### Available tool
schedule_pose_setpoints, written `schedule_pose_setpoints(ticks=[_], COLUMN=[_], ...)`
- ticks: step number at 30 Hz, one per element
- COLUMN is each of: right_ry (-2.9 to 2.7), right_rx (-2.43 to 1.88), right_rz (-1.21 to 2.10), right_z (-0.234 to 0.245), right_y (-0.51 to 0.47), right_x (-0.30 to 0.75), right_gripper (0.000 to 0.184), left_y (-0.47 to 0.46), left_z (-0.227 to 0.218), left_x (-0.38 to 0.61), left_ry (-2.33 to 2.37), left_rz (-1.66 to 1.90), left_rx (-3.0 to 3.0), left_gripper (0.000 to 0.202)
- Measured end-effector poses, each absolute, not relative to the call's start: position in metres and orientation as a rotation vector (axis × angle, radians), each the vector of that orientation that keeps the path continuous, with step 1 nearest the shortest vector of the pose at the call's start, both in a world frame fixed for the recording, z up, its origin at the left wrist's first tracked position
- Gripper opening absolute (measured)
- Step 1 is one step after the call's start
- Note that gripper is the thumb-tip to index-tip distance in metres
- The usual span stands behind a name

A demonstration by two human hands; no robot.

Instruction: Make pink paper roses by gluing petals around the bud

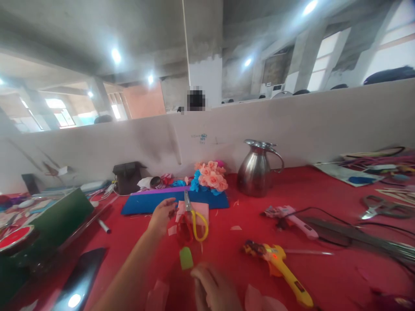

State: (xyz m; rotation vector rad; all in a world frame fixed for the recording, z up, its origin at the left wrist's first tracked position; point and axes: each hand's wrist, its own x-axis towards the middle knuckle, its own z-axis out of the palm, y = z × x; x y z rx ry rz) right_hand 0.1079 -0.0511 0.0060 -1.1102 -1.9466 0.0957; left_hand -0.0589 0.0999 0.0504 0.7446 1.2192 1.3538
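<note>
My left hand [161,216] reaches forward over the red table [259,268]. Its curled fingertips touch the edge of a pink paper sheet [201,209], right beside the red and yellow scissors [192,222] lying on that sheet. I cannot tell whether the fingers pinch the paper. My right hand [214,287] is low at the near edge, fingers closed in a pinch. A small green piece [186,258] lies just above it, and whether the fingers hold anything is hidden.
A yellow glue gun [282,268] and a pink glue gun [292,218] lie to the right with cords. A steel jug [256,170], paper flowers [210,175] and blue foam sheets [155,201] stand behind. A black phone [79,280] lies at left. Another pair of scissors [379,207] is far right.
</note>
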Motion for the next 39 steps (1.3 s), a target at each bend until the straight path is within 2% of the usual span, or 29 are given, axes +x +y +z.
schedule_pose_setpoints(ticks=[5, 12, 15, 21, 25, 28, 31, 39], right_ry=[-2.021, -2.196, -2.254, -2.432, -2.260, -2.006, -1.875, -1.908], right_rx=[-1.087, -1.083, -1.047, -0.987, -1.228, -1.542, -1.773, -1.817], right_rz=[0.203, 0.218, 0.171, 0.098, 0.046, -0.003, -0.075, -0.078], right_z=[0.019, 0.023, 0.036, 0.049, 0.028, 0.012, 0.005, 0.006], right_y=[-0.058, -0.061, -0.072, -0.124, -0.148, -0.152, -0.152, -0.138], right_x=[0.110, 0.106, 0.108, 0.131, 0.168, 0.197, 0.214, 0.211], right_gripper=[0.023, 0.022, 0.022, 0.023, 0.025, 0.020, 0.025, 0.035], left_y=[0.040, -0.029, -0.061, -0.111, -0.121, -0.117, -0.111, -0.107], left_z=[0.049, 0.032, 0.025, -0.001, -0.012, -0.013, -0.011, -0.001], left_x=[-0.074, -0.080, -0.096, -0.131, -0.131, -0.123, -0.116, -0.101], left_ry=[1.236, 1.450, 1.576, 1.838, 1.962, 1.978, 1.928, 1.933], left_rz=[1.414, 1.500, 1.231, 0.949, 0.919, 0.901, 0.907, 0.915], left_rx=[0.822, 1.040, 1.355, 1.819, 1.887, 1.895, 1.881, 2.050], left_gripper=[0.033, 0.027, 0.026, 0.052, 0.058, 0.052, 0.044, 0.042])
